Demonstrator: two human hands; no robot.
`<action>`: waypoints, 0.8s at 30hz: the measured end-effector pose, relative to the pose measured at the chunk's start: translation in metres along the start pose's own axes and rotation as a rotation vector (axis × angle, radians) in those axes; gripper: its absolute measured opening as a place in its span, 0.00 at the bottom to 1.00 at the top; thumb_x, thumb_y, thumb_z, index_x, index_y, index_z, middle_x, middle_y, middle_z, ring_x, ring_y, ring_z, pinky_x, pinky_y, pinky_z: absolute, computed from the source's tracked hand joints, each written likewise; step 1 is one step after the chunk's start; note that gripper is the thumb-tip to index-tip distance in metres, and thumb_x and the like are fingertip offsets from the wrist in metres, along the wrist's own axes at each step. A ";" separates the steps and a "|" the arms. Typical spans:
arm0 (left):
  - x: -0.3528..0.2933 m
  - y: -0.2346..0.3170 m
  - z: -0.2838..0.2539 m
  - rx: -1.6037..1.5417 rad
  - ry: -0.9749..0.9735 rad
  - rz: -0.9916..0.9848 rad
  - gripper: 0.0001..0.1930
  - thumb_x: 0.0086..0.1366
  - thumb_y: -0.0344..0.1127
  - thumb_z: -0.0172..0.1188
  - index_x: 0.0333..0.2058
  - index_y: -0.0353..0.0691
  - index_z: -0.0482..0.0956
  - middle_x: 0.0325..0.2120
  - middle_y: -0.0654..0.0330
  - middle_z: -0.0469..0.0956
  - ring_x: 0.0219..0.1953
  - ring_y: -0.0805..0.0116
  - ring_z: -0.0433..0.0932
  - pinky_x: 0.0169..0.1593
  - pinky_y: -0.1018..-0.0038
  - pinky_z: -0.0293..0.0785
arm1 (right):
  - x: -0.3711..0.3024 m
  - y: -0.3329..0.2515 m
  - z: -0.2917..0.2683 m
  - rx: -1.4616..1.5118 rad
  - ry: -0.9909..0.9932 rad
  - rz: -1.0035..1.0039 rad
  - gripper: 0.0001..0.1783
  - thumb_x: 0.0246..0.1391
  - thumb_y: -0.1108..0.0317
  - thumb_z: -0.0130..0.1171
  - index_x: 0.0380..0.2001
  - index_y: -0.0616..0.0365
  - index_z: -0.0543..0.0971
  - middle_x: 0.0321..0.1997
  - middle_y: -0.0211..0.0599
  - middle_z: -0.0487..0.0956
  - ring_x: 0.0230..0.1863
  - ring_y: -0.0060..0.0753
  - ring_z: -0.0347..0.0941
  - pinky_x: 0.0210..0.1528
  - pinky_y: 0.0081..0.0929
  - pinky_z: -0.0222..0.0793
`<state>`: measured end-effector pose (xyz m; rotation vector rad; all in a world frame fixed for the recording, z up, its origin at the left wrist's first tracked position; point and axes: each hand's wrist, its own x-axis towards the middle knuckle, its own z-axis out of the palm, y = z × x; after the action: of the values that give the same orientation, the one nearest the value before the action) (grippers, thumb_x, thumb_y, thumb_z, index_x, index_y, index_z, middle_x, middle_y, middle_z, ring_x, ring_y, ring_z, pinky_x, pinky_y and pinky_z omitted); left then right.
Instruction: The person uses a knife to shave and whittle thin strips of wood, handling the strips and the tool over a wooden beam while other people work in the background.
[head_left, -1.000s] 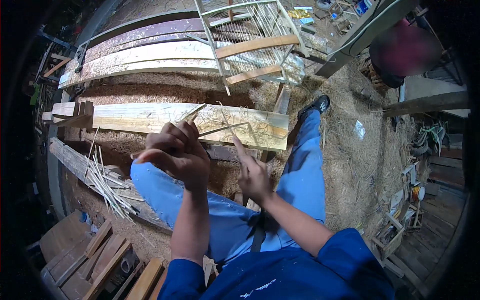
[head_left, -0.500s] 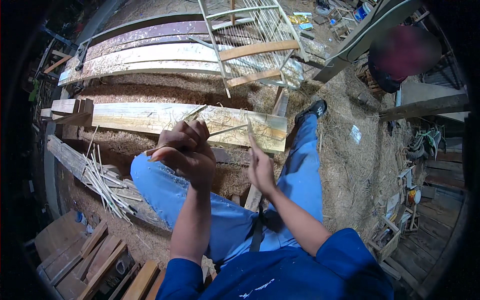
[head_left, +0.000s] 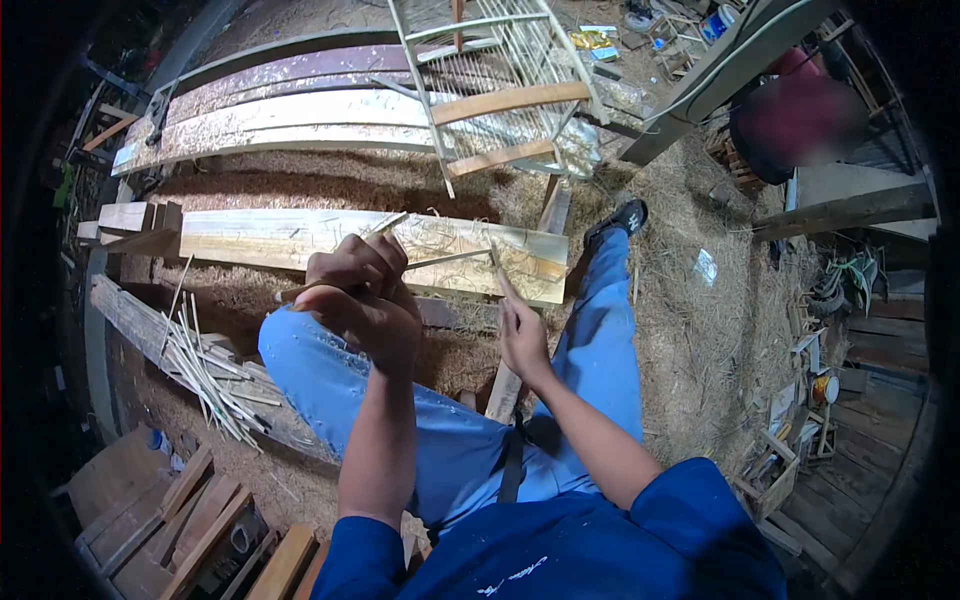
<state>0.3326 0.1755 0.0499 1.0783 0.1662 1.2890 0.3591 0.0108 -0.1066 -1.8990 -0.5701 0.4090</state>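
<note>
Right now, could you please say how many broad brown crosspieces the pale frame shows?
2: the longer crosspiece and, nearer the left hand, the shorter crosspiece. The pale frame runs out of view, so more may be hidden.

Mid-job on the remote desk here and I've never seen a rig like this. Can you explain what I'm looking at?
There's no machine: these are a seated person's own bare hands. There is one view, from a wide fisheye camera on the person's head looking down, so straight edges bend near the rim, and left in the picture is the person's left.

The left hand grips a thin strip; whether it's wood or a blade, I can't tell. The right hand is at the strip's far end, apparently with something slim, too small to make out.

Beyond them is a pale board strewn with shavings. Thin sticks lie in a pile to the left, and a slatted frame stands farther off.
</note>
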 end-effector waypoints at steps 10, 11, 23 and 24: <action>-0.010 -0.010 -0.001 0.497 -0.279 -0.450 0.13 0.77 0.34 0.41 0.44 0.33 0.74 0.38 0.58 0.76 0.40 0.75 0.76 0.48 0.75 0.73 | 0.002 0.022 -0.013 0.161 0.114 -0.055 0.24 0.66 0.63 0.52 0.61 0.63 0.71 0.57 0.57 0.74 0.61 0.41 0.70 0.60 0.31 0.64; -0.010 -0.015 -0.008 0.487 -0.304 -0.421 0.12 0.77 0.33 0.43 0.45 0.33 0.75 0.38 0.58 0.77 0.40 0.76 0.76 0.48 0.76 0.74 | 0.000 0.029 -0.010 0.153 0.169 -0.021 0.22 0.65 0.62 0.54 0.58 0.62 0.74 0.49 0.55 0.80 0.52 0.39 0.77 0.54 0.30 0.70; -0.001 0.003 -0.014 0.369 -0.307 -0.583 0.15 0.73 0.40 0.53 0.44 0.33 0.78 0.30 0.58 0.80 0.34 0.72 0.81 0.36 0.74 0.83 | -0.003 -0.018 -0.051 0.138 0.206 0.146 0.17 0.60 0.58 0.63 0.43 0.61 0.82 0.17 0.21 0.66 0.22 0.15 0.58 0.26 0.23 0.58; -0.003 0.002 -0.014 0.331 -0.312 -0.595 0.15 0.73 0.40 0.54 0.43 0.32 0.79 0.29 0.58 0.80 0.33 0.71 0.81 0.35 0.74 0.83 | -0.004 -0.019 -0.052 0.129 0.178 0.152 0.17 0.60 0.58 0.63 0.43 0.61 0.82 0.17 0.21 0.65 0.22 0.15 0.58 0.26 0.22 0.58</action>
<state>0.3212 0.1804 0.0419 1.3651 0.4389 0.5603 0.3795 -0.0250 -0.0692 -1.8377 -0.2764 0.3609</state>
